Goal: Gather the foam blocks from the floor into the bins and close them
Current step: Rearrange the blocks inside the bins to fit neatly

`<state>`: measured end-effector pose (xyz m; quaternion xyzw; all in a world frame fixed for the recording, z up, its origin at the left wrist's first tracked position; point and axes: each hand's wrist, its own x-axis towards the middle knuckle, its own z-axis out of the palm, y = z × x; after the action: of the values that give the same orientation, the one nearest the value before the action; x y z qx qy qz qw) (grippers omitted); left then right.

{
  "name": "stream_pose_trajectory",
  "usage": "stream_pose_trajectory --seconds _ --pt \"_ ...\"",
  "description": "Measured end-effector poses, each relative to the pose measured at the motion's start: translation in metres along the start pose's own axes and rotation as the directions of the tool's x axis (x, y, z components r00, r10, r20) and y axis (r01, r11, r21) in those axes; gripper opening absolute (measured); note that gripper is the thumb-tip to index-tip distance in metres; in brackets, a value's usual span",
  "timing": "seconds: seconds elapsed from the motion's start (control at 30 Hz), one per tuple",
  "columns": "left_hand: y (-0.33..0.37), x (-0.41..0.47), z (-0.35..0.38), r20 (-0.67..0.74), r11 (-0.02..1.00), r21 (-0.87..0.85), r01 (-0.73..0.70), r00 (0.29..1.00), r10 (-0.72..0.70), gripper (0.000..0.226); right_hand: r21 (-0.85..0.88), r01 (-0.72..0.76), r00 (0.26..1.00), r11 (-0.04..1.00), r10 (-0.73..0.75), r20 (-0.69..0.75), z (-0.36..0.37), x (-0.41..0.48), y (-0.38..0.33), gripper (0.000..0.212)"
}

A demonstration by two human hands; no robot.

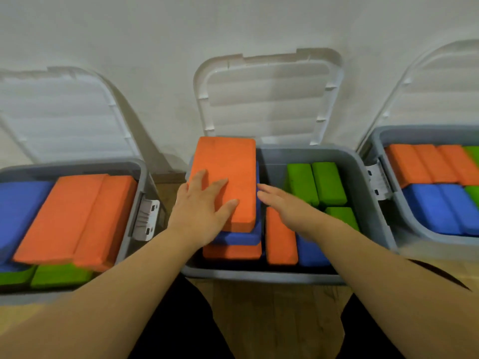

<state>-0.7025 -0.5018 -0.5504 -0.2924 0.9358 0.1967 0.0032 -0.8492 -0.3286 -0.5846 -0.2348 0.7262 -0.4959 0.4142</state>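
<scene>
While lids [269, 99] stand open: three bins [259, 277]
Left hand [202, 211]: fingers flat on orange block [228, 164]
Right hand [287, 206]: fingers straight, maybe touching it

White wall [155, 35] fills the upper frame: plain, matte, with soft grey shadows on it. Light wood-plank floor [272, 320] lies below, showing at bottom centre and at both lower corners. Two legs in black clothing [186, 332] sit at the lower edge, knees apart, floor between them.

Block stack [225, 174] in middle bin [259, 277], between left bin [77, 165] and right bin [427, 130].
</scene>
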Motion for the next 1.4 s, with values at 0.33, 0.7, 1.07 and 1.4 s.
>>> stream_pose_trajectory --seconds 0.33,0.7,1.07,1.4 --pt "0.023 -0.008 0.029 -0.054 0.959 -0.272 -0.084 0.996 0.072 0.069 -0.257 0.191 0.823 0.947 -0.297 -0.485 -0.039 -0.054 -0.047 0.075" --pt "-0.011 -0.021 0.065 0.194 0.983 0.178 0.038 0.978 -0.073 0.072 -0.584 -0.102 0.801 0.805 -0.282 -0.528 -0.032 -0.047 -0.013 0.076" --pt "-0.019 -0.019 0.078 0.175 0.984 0.175 0.029 0.983 -0.06 0.071 -0.535 -0.016 0.828 0.845 -0.288 -0.48 -0.023 -0.019 0.018 0.116" --pt "-0.02 -0.018 0.083 0.161 0.98 0.201 0.012 0.986 -0.045 0.072 -0.711 0.042 0.696 0.702 -0.531 -0.483 -0.033 -0.021 -0.024 0.065"
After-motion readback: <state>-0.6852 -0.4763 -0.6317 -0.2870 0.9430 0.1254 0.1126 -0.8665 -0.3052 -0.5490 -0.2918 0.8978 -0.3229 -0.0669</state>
